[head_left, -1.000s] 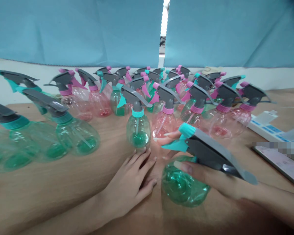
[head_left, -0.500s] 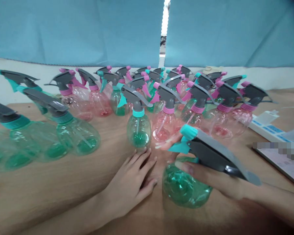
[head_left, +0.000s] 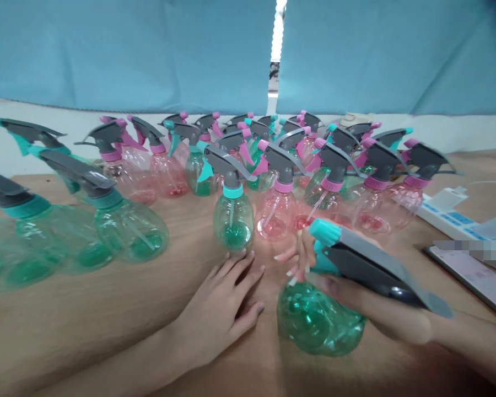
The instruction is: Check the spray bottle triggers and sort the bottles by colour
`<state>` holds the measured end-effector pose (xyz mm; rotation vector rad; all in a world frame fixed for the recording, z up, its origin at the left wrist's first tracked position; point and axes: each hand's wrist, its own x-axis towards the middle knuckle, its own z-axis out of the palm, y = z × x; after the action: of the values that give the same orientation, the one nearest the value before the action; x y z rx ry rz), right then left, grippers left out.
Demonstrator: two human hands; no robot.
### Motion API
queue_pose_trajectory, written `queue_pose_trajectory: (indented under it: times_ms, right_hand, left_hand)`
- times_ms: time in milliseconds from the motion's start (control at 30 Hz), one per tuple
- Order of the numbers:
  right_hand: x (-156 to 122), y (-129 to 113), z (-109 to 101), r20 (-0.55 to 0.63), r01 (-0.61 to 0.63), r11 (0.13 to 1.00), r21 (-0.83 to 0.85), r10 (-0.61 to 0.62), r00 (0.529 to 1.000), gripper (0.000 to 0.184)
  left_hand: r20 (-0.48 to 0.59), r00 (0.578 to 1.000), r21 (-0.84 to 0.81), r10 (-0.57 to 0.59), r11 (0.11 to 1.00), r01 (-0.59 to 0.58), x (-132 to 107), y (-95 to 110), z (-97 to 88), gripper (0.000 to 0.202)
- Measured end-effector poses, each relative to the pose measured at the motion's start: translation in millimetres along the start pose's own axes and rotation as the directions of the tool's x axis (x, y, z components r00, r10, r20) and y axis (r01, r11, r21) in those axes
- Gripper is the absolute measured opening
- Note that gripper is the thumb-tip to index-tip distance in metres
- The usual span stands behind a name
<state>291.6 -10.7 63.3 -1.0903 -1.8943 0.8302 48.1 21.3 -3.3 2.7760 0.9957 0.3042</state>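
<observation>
A green spray bottle [head_left: 320, 320] with a grey trigger head and teal nozzle is tilted in my right hand [head_left: 355, 300]. The fingers of that hand wrap round its neck, just under the head. My left hand [head_left: 225, 300] lies flat on the wooden table [head_left: 119, 325], fingers spread, holding nothing. Just beyond its fingertips stands another green spray bottle [head_left: 234, 220] with a teal collar. Beside that one is a pink spray bottle [head_left: 276, 212] with a pink collar.
Several green spray bottles [head_left: 132, 231] stand at the left. More pink and green bottles [head_left: 169, 171] crowd the back of the table. At the right lie a phone [head_left: 471, 275] and a white power strip [head_left: 450, 215]. A blue curtain [head_left: 128, 55] hangs behind.
My right hand has shifted slightly right and down with the green spray bottle, and its fingers have drawn in closer round the neck. My left hand has stayed put.
</observation>
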Motion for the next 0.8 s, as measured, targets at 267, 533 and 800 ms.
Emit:
queue_pose_trajectory:
  times_ms: [267,533,800]
  right_hand:
    - [5.0,-1.7,3.6,-0.015,0.06,0.998,-0.002,-0.061,0.998,0.015]
    - [7.7,-4.7,5.7,-0.018,0.069,0.997,0.023,-0.069,0.997,0.019]
    - [12.2,-8.3,6.9,0.085,0.066,0.992,0.106,-0.076,0.993,0.032]
  left_hand:
    - [-0.012,1.0,-0.008,0.005,1.0,-0.005,-1.2,-0.5,-0.4,0.047]
    - [-0.001,1.0,0.006,0.007,1.0,-0.007,-0.4,0.5,-0.1,0.046]
    - [0.013,1.0,0.016,0.008,1.0,-0.008,-0.1,0.3,-1.6,0.047]
